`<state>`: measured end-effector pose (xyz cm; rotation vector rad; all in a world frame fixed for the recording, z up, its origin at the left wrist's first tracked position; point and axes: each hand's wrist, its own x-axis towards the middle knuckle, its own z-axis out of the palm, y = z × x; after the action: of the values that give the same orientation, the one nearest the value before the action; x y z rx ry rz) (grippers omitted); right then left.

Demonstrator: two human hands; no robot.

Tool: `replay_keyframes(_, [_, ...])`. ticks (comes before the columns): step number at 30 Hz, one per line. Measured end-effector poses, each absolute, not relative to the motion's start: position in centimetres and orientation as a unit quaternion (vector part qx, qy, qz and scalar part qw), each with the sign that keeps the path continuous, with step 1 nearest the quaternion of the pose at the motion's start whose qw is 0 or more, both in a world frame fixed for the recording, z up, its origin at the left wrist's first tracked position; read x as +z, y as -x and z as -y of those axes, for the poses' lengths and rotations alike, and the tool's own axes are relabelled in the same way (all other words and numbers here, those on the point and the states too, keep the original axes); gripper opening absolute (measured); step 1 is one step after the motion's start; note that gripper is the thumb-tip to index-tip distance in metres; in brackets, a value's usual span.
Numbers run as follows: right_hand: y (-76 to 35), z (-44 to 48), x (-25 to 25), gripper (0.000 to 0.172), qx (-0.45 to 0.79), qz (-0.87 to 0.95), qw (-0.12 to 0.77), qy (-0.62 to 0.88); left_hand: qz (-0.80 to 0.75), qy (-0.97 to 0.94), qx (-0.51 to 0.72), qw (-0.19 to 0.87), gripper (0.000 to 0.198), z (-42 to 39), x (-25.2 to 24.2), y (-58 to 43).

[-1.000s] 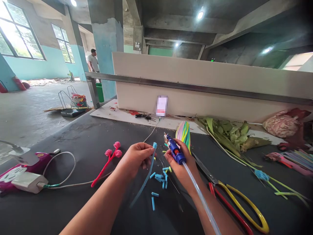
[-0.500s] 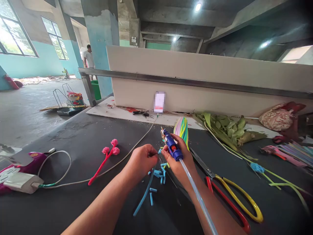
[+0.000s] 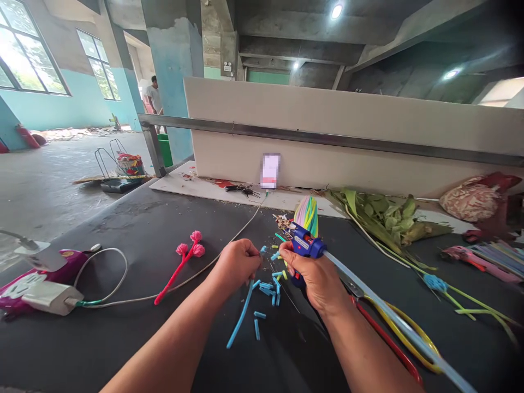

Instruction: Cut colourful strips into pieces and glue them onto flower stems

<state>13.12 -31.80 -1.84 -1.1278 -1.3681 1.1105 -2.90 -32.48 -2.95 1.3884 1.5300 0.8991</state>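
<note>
My left hand (image 3: 239,265) is closed in a pinch on a blue pipe cleaner (image 3: 241,322). The stem trails down toward me, and a small blue end shows past the fingertips. My right hand (image 3: 315,273) grips a blue glue gun (image 3: 307,243), its nozzle pointing away to the left. A long clear glue stick (image 3: 393,319) sticks out of the gun's rear over my forearm. Short cut blue pieces (image 3: 270,289) lie on the dark table between and below my hands. Partly hidden under my right arm are large scissors (image 3: 403,322) with red and yellow handles.
On the left lie a pink pipe-cleaner flower stem (image 3: 176,273) and a power strip (image 3: 45,286) with a cable running to a phone (image 3: 270,170). Green leaves (image 3: 388,218), a blue flower on green stems (image 3: 434,283) and a pipe-cleaner bundle (image 3: 307,213) are right. A person stands far left.
My right hand has swung the glue gun to the right and turned it, so the glue stick now slants right. My left hand stays nearly in place, pinching the blue pipe cleaner.
</note>
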Motion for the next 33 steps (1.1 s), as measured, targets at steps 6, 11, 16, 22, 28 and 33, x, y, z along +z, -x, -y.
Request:
replay_keyframes(6, [-13.2, 31.9, -1.0, 0.030, 0.438, 0.568, 0.537, 0.444, -0.664, -0.600, 0.287, 0.343, 0.009, 31.5, -4.2, 4.1])
replay_keyframes(11, [-12.7, 32.2, -0.7, 0.046, 0.428, 0.560, 0.543, 0.456, -0.671, -0.635, 0.278, 0.265, 0.012, 31.4, -4.6, 4.4])
replay_keyframes(16, [-12.9, 32.3, -1.3, 0.046, 0.405, 0.602, 0.508, 0.464, -0.690, -0.628, 0.275, 0.232, 0.016, 31.2, -4.9, 4.4])
replay_keyframes(22, [-13.3, 32.5, -0.7, 0.037, 0.428, 0.614, 0.485, 0.453, -0.662, -0.604, 0.374, 0.239, 0.020, 32.0, -3.2, 4.3])
replay_keyframes(28, [-13.7, 32.4, -1.0, 0.021, 0.548, 0.579, 0.469, 0.381, -0.459, -0.662, 0.489, 0.336, 0.009, 33.9, -0.5, 3.8])
replay_keyframes(33, [-13.4, 32.9, -1.0, 0.018, 0.653, 0.501, 0.483, 0.299, -0.359, -0.687, 0.541, 0.327, 0.002, 34.7, -0.3, 3.3])
